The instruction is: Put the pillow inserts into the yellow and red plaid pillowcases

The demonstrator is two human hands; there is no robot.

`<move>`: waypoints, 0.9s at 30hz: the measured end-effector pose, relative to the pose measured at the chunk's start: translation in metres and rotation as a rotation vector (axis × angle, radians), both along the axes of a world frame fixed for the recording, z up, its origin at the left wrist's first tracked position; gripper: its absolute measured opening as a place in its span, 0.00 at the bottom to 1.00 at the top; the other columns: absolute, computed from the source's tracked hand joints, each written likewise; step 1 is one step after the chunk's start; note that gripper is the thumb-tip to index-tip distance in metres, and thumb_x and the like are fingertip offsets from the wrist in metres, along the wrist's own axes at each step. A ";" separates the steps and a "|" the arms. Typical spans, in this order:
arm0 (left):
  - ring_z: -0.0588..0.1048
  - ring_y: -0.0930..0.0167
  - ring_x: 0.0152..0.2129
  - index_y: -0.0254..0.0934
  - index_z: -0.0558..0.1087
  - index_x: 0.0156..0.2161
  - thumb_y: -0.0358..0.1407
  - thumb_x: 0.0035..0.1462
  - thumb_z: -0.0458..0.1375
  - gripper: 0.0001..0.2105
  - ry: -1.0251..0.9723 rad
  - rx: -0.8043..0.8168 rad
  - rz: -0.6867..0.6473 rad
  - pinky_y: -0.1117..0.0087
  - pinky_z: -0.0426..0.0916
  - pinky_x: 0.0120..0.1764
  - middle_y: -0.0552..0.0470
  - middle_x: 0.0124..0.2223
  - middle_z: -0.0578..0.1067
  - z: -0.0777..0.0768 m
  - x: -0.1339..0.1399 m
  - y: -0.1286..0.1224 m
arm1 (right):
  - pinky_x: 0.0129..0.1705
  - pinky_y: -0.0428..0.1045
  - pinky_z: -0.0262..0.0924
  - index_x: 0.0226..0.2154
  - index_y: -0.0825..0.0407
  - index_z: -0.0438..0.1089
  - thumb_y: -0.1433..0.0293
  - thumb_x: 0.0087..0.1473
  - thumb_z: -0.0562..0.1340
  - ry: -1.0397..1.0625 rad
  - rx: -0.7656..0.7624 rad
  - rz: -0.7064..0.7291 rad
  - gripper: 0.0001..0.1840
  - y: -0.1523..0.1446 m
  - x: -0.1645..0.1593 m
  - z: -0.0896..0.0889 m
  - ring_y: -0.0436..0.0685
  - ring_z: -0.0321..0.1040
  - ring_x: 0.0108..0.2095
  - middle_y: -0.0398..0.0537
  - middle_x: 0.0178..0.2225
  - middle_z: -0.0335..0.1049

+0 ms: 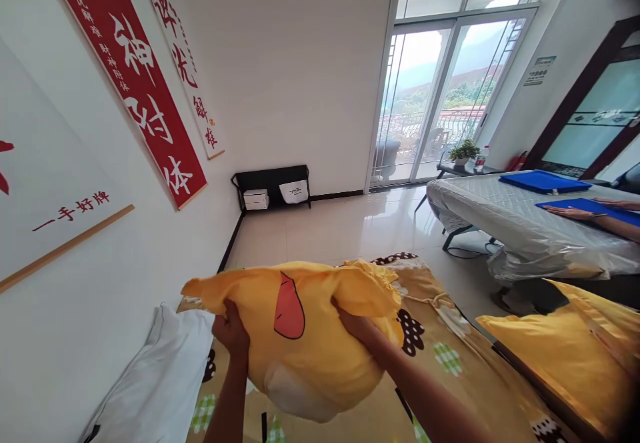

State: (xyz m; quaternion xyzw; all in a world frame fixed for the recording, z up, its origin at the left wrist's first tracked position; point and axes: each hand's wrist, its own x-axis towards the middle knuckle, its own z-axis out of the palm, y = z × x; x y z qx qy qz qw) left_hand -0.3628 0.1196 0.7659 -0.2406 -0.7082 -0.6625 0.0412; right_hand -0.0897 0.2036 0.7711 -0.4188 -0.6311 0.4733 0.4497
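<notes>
A plump yellow pillow (320,363) with a red printed shape and a pale patch near its bottom hangs in front of me, above the bed. My left hand (231,329) is closed on its left side, gripping the cloth near the upper corner. On the other side my right hand (354,326) grips the pillow below a bunched fold of yellow cloth, with most of its fingers hidden. Beneath lies a tan patterned bed cover (425,363). To the left of my left forearm, a white pillow (155,369) leans near the wall.
More yellow cloth (565,343) lies at the right. Beyond it stands a plastic-wrapped mattress (480,196) bearing blue folded items (545,181), where another person's hands (570,212) rest. A low black rack (273,179) stands by the far wall, near sliding glass doors (420,103).
</notes>
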 end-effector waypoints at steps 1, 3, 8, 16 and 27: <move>0.56 0.74 0.18 0.43 0.53 0.15 0.67 0.48 0.48 0.30 -0.003 -0.052 -0.074 0.70 0.53 0.22 0.58 0.15 0.54 -0.007 0.000 0.003 | 0.53 0.64 0.66 0.38 0.49 0.76 0.44 0.45 0.64 0.001 0.004 -0.037 0.28 0.001 -0.007 -0.004 0.70 0.71 0.48 0.58 0.42 0.77; 0.56 0.74 0.18 0.42 0.53 0.14 0.72 0.41 0.48 0.33 -0.041 -0.194 -0.214 0.69 0.54 0.23 0.58 0.14 0.55 -0.031 -0.003 0.005 | 0.49 0.62 0.69 0.34 0.49 0.76 0.45 0.43 0.65 0.029 0.053 -0.081 0.26 0.004 -0.019 -0.006 0.68 0.73 0.42 0.56 0.38 0.78; 0.60 0.72 0.20 0.41 0.57 0.16 0.75 0.37 0.47 0.35 -0.222 -0.267 -0.257 0.68 0.56 0.24 0.57 0.17 0.58 -0.076 -0.033 0.000 | 0.41 0.57 0.72 0.27 0.49 0.74 0.50 0.46 0.64 0.068 0.176 -0.135 0.19 0.010 -0.037 -0.009 0.62 0.74 0.35 0.52 0.32 0.78; 0.74 0.57 0.40 0.37 0.76 0.31 0.68 0.33 0.60 0.34 -0.366 -0.243 -0.654 0.60 0.70 0.44 0.43 0.36 0.78 -0.138 -0.035 -0.030 | 0.41 0.56 0.72 0.27 0.49 0.74 0.49 0.41 0.67 0.014 0.198 -0.038 0.20 0.009 -0.021 0.020 0.62 0.74 0.35 0.51 0.31 0.78; 0.67 0.69 0.23 0.38 0.69 0.27 0.64 0.52 0.50 0.28 -0.066 -0.175 -0.491 0.70 0.63 0.26 0.53 0.23 0.70 -0.096 0.002 -0.020 | 0.43 0.54 0.73 0.35 0.50 0.77 0.52 0.40 0.68 0.049 0.014 -0.153 0.23 0.001 0.013 0.073 0.63 0.76 0.43 0.51 0.40 0.79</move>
